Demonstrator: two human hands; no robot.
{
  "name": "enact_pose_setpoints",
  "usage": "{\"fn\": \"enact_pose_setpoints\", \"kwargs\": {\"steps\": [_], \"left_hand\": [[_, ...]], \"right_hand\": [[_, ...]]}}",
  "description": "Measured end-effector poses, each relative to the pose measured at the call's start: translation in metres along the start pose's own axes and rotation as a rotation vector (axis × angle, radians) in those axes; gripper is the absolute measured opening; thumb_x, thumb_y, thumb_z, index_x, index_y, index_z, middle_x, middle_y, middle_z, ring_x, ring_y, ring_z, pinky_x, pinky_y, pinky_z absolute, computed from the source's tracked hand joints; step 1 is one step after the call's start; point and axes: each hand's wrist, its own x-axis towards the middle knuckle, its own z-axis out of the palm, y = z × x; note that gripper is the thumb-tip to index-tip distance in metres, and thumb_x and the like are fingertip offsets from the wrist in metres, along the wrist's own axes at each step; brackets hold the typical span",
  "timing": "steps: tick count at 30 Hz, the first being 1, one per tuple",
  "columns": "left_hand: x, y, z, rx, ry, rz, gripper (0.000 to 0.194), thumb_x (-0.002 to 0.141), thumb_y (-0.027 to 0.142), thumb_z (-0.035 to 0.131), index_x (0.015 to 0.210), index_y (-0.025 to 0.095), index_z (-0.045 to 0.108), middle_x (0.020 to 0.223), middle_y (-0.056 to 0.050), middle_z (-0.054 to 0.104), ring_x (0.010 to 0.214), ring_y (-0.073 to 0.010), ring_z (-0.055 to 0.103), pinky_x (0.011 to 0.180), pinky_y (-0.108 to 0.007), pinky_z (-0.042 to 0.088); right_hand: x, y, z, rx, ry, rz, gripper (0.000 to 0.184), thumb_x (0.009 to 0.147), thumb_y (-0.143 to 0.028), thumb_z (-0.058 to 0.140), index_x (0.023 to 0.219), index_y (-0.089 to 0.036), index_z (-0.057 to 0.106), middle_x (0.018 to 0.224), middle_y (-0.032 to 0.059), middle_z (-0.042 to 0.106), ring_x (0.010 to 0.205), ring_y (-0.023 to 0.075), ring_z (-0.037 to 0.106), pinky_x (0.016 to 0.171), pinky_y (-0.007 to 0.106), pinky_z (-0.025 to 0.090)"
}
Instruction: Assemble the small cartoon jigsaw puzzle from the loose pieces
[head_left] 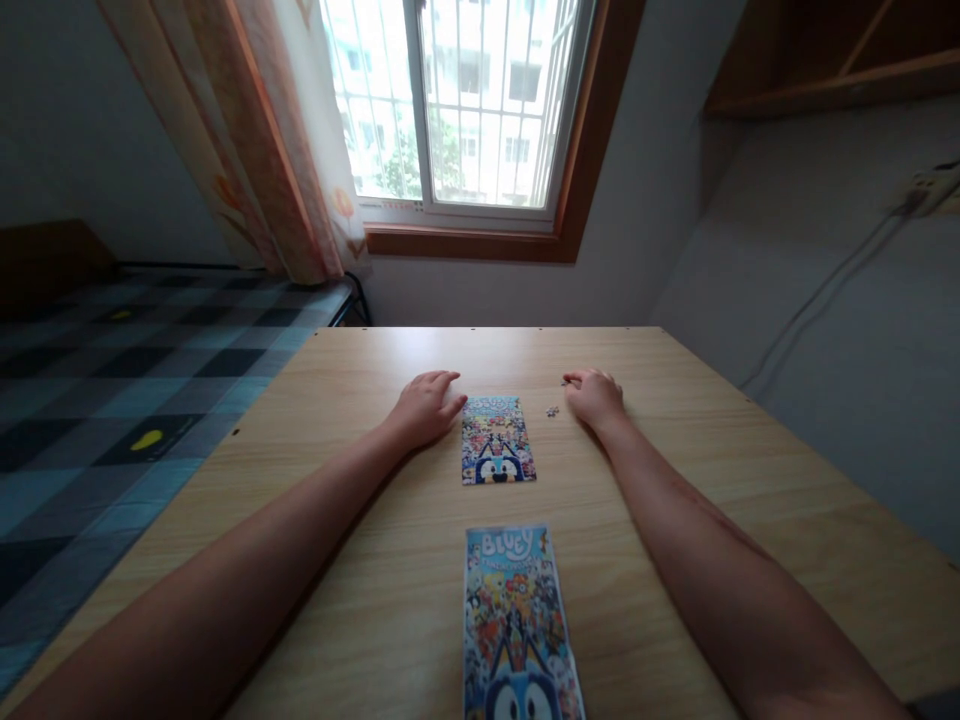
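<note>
Spanning most of the lower view, a wood-grain table (390, 600) has a check-covered bed (187, 320) off to its L. A printed Bluey pic (517, 620) lies flat nearest the wearer. Beyond it, a bit apart, lies the Bluey jigsaw (499, 455), approx. mid-table, same way up. L hand (424, 407) rests at the jigsaw's upper L corner, fingers loosely spread, thumb by the edge. R hand (595, 397), just R of it, is narrow, i.e. pinching. Betw. jigsaw & R hand: loose pieces (553, 411). Pinched at R fingertips: a tiny piece (565, 382), mostly hidden.
</note>
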Motion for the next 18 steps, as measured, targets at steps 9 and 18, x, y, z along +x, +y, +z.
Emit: {"fn": "enact_pose_setpoints", "kwargs": {"steps": [9, 18], "left_hand": [[-0.001, 0.001, -0.001, -0.017, 0.024, 0.013, 0.049, 0.093, 0.047, 0.051, 0.131, 0.017, 0.059, 0.134, -0.014, 0.064, 0.126, -0.0299, 0.056, 0.111, -0.046, 0.042], [0.0, -0.002, 0.004, -0.02, 0.059, 0.039, 0.047, 0.093, 0.045, 0.052, 0.13, 0.018, 0.059, 0.132, -0.013, 0.065, 0.124, -0.0295, 0.058, 0.109, -0.048, 0.044]], "right_hand": [[-0.003, -0.01, -0.014, -0.118, -0.085, 0.04, 0.026, 0.089, -0.037, 0.06, 0.106, -0.027, 0.078, 0.119, 0.0071, 0.073, 0.113, 0.0301, 0.062, 0.096, 0.041, 0.046], [-0.001, -0.006, -0.009, -0.014, -0.049, 0.072, 0.02, 0.084, -0.036, 0.067, 0.097, -0.024, 0.077, 0.112, 0.0075, 0.075, 0.109, 0.0283, 0.063, 0.093, 0.038, 0.047]]}}
